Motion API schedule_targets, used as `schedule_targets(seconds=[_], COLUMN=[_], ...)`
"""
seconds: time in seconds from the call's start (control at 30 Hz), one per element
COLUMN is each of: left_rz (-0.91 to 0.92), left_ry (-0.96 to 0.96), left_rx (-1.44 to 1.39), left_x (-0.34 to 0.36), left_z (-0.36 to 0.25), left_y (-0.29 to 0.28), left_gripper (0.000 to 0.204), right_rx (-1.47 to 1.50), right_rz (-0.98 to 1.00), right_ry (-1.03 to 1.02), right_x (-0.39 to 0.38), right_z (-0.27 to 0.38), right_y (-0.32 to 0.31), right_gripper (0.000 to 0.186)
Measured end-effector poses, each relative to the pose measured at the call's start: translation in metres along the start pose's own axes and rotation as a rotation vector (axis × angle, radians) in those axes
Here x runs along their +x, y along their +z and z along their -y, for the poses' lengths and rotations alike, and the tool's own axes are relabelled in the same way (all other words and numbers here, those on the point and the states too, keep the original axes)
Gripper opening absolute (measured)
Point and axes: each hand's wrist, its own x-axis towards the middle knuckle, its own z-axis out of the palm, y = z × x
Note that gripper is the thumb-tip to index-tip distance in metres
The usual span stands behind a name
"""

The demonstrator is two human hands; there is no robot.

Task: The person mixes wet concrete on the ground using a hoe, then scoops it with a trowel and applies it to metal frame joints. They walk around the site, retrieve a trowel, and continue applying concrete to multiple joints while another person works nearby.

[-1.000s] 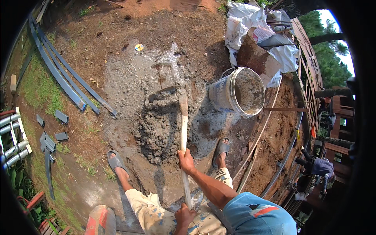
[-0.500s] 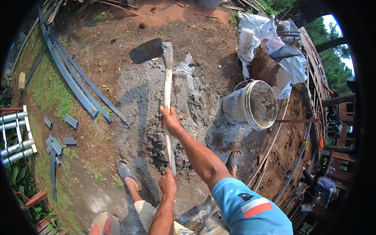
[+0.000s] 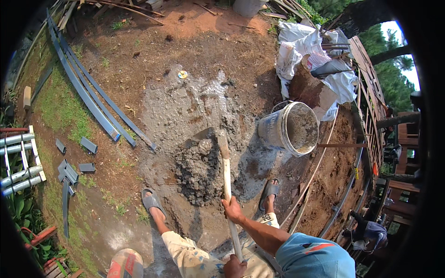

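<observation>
Both my hands grip the wooden handle of a hoe [image 3: 227, 178]. My right hand [image 3: 233, 209] is wrapped round the handle below its middle. Close to my body, my left hand [image 3: 235, 267] is closed round the handle's lower end. The hoe's head is down in a heap of wet grey mortar [image 3: 197, 178] on the ground between and ahead of my feet; mortar hides most of the blade. To the right of the heap, a mortar-smeared white bucket [image 3: 278, 129] lies tipped, its mouth turned to the right.
Torn white sacks [image 3: 296, 55] lie at the far right. Long grey metal channels [image 3: 88, 99] stretch along the left, with short cut pieces [image 3: 68, 171] nearer. A paper sack [image 3: 126, 265] stands at the lower left. A person [image 3: 371, 236] is at the right edge.
The hoe has come down from above the far side of the mortar, and its blade is now in the heap. Both hands have drawn back toward my body.
</observation>
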Motion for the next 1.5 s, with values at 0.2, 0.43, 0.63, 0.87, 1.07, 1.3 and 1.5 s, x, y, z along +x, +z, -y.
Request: schedule_targets(seconds=[0.2,0.43,0.63,0.87,1.07,1.3,1.5], left_rz=[-0.050,-0.409,-0.341,-0.032,-0.002,-0.401,-0.239], left_ry=[-0.020,0.009,0.044,0.040,0.003,0.331,0.348], left_rx=[-0.110,-0.024,-0.151,-0.155,0.027,0.471,0.407], left_x=[-0.016,0.151,0.129,-0.043,-0.015,0.243,0.243], left_z=[0.026,-0.044,-0.066,0.019,-0.008,-0.173,-0.193], left_y=[0.010,-0.170,-0.130,0.012,-0.009,-0.172,-0.153], left_gripper=[0.042,0.040,0.037,0.039,0.044,0.033,0.027], right_rx=[0.176,0.260,0.022,0.165,0.419,0.759,0.432], right_rz=[0.026,0.157,0.145,0.195,0.084,-0.111,-0.267], right_ry=[0.017,-0.245,-0.360,0.175,0.051,-0.274,-0.187], right_x=[-0.033,0.165,0.165,-0.031,-0.007,0.280,0.290], right_z=[0.011,0.190,0.140,-0.008,0.003,0.166,0.131], right_y=[0.016,0.116,0.102,0.020,-0.015,-0.078,-0.093], right_gripper=[0.043,0.051,0.047,0.045,0.037,0.038,0.050])
